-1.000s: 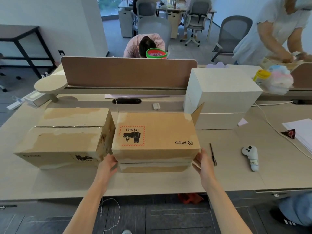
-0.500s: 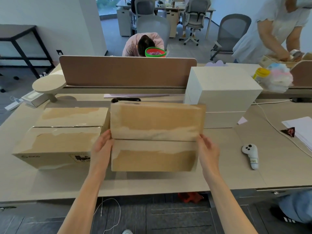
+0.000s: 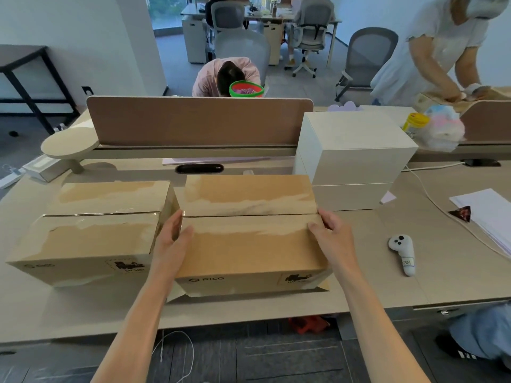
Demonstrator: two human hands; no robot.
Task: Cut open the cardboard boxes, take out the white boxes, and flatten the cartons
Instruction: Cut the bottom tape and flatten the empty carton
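Left grip (image 3: 172,246), right grip (image 3: 333,239) hold carton (image 3: 249,244), lengthwise left-right

Both bare forearms reach away from the near edge, spread apart. The left hand (image 3: 172,244) clasps the carton (image 3: 249,250) at its left end, thumb on top, fingers seemingly flat down its side. The right hand (image 3: 333,239) grips the right end, fingers curled over the top.

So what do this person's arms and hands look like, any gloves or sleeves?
No gloves: the left hand and right hand are bare. The forearms are bare too, with no sleeves, watch or bracelet in view.
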